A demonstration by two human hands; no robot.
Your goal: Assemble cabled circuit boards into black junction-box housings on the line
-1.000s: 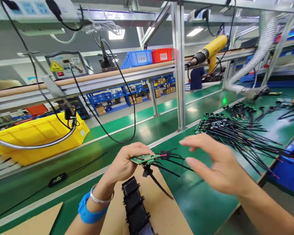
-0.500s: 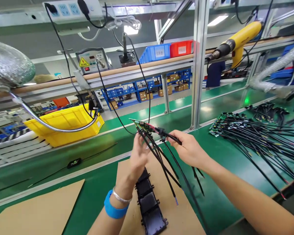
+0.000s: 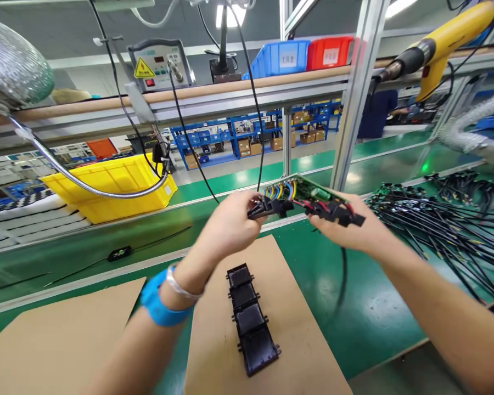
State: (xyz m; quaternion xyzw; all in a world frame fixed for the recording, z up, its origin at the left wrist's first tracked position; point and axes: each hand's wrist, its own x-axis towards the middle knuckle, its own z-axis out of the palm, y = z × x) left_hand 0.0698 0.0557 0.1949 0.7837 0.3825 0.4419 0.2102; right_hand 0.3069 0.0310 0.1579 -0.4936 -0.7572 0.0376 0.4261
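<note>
A green circuit board (image 3: 308, 189) with coloured wires and black connectors is held up between both hands over the bench. My left hand (image 3: 233, 225) is closed round the black cables at the board's left end. At its right end, my right hand (image 3: 349, 222) grips the board and its black connectors. Below, a row of black plastic housings (image 3: 249, 318) lies on a cardboard sheet (image 3: 300, 323), touched by neither hand.
Wired circuit boards (image 3: 395, 203) with long black cables are piled at right. A yellow bin (image 3: 115, 186) stands at left, another cardboard sheet (image 3: 66, 329) lower left. A yellow heat gun (image 3: 456, 33) hangs upper right. A person's dark clothing (image 3: 376, 115) shows behind the post.
The board has turned so its wired side and connectors show, and both hands have risen. My left hand has closed round the cables, which no longer hang over the housings. The view has shifted.
</note>
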